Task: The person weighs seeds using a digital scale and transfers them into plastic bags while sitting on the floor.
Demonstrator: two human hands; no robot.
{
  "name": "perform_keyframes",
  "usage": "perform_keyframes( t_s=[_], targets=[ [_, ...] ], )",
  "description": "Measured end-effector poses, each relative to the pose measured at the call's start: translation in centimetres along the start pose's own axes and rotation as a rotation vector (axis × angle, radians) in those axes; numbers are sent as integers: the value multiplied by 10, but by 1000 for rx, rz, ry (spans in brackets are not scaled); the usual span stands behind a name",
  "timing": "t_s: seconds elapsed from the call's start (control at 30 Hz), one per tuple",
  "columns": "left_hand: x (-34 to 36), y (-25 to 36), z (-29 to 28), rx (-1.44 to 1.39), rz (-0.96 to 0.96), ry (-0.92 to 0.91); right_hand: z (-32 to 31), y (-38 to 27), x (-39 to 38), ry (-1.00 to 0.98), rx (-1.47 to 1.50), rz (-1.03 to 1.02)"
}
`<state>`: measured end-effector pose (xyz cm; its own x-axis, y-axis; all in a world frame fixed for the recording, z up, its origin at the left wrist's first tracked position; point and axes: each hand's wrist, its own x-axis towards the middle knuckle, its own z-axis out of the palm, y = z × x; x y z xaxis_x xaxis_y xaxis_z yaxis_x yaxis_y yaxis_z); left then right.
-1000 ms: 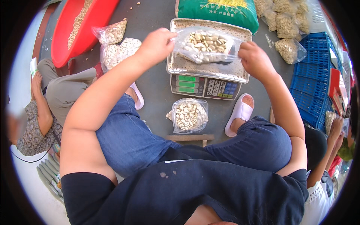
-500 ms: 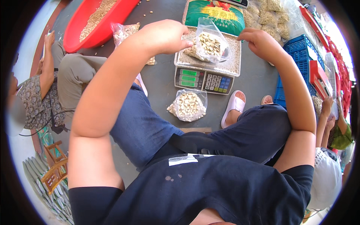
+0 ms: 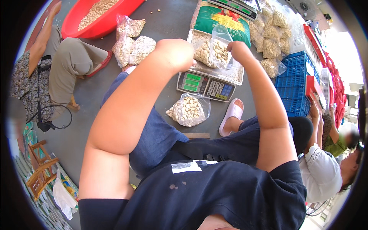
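Note:
A clear plastic bag of pale flat seeds or beans (image 3: 220, 51) lies tilted on the pan of a digital scale (image 3: 237, 75), its mouth facing up and away from me. My right hand (image 3: 239, 51) is closed at the bag's right edge, fingertips bent against the plastic. Close to the bag's left side is my left hand (image 3: 179, 52); its thumb tip shows near the pan, but its fingers are hidden behind the hand. Another open bag of the same pale pieces (image 3: 190, 110) sits on the floor in front of the scale, untouched.
Filled bags (image 3: 134, 48) lie left of the scale, near a red tub (image 3: 111, 23). Beyond the scale are a green sack (image 3: 220, 19) and a second scale (image 3: 237, 8). At right stand bagged goods (image 3: 273, 34) and a blue crate (image 3: 293, 86). People sit on both sides.
My right hand has come leftward from beside the scale to the bag's edge. My left hand has turned and lowered a little, hiding its fingers. The whole view has shifted slightly.

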<state>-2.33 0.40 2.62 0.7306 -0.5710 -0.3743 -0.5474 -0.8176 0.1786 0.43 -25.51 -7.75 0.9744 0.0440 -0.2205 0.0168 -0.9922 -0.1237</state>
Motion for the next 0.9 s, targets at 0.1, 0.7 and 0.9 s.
perform_keyframes(
  t_s=[0.1,0.7,0.9],
  targets=[
    [-4,3,-4,-59,59,10,51,28,36,-67,-323,74],
    [-21,-20,-1,-37,19,41,314,-114,-133,-246,22,-2],
    [-16,-25,1,-6,-14,0,240,-124,-121,-494,48,-152]
  ],
)
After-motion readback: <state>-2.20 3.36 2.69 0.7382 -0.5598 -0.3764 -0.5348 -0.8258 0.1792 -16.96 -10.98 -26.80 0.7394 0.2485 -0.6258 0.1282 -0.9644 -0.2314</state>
